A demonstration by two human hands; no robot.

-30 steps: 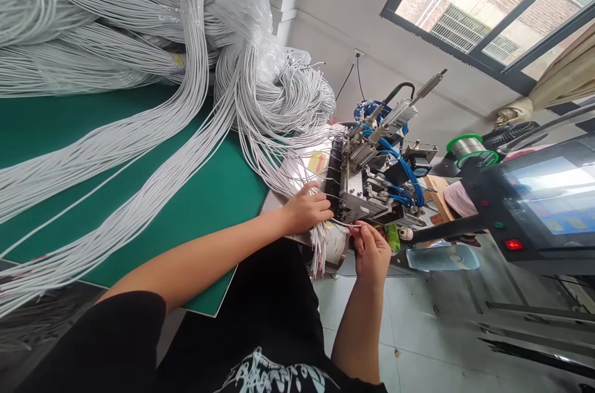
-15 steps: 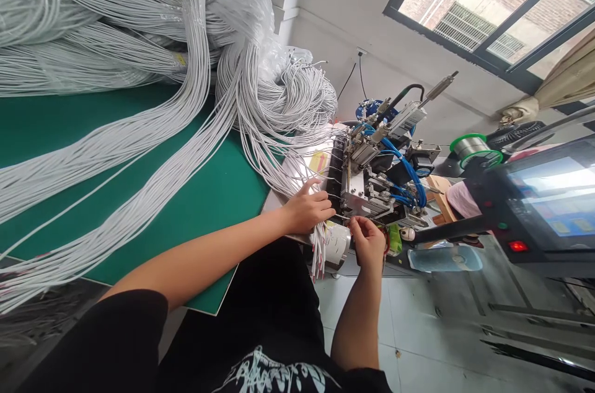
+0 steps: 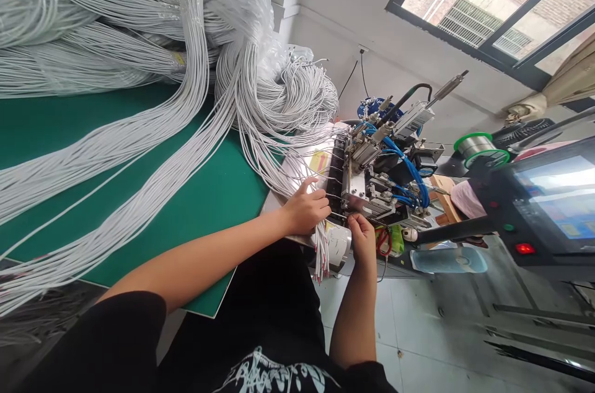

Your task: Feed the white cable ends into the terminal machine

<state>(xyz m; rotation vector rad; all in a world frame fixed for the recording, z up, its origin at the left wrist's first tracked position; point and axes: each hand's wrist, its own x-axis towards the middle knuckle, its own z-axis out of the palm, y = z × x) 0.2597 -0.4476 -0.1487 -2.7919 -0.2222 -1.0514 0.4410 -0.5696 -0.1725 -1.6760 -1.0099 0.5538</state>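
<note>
Curled over the front of a bundle of white cables (image 3: 320, 250), my left hand (image 3: 307, 208) is closed on a white cable whose end sticks out to the right. My right hand (image 3: 363, 237) is pinched at that cable's tip, just below the front corner of a metal machine (image 3: 365, 185) with blue air hoses. Its fingertips cover the tip, so the very end is hidden. Between the hands lies the machine's black toothed cable feed (image 3: 335, 173), with several cables laid across it. Reddish ends of the bundle hang below my left hand.
Large bundles of white cables (image 3: 116, 39), partly in plastic, cover the back of the green table (image 3: 223, 188). Right of the machine are red-handled scissors (image 3: 383, 242), a green solder wire spool (image 3: 481, 150), a blue tray (image 3: 449, 260) and a touchscreen (image 3: 558, 201) on an arm.
My right hand has moved slightly left, closer to my left hand, and the red-handled scissors behind it now show more. My left hand has shifted a little left.
</note>
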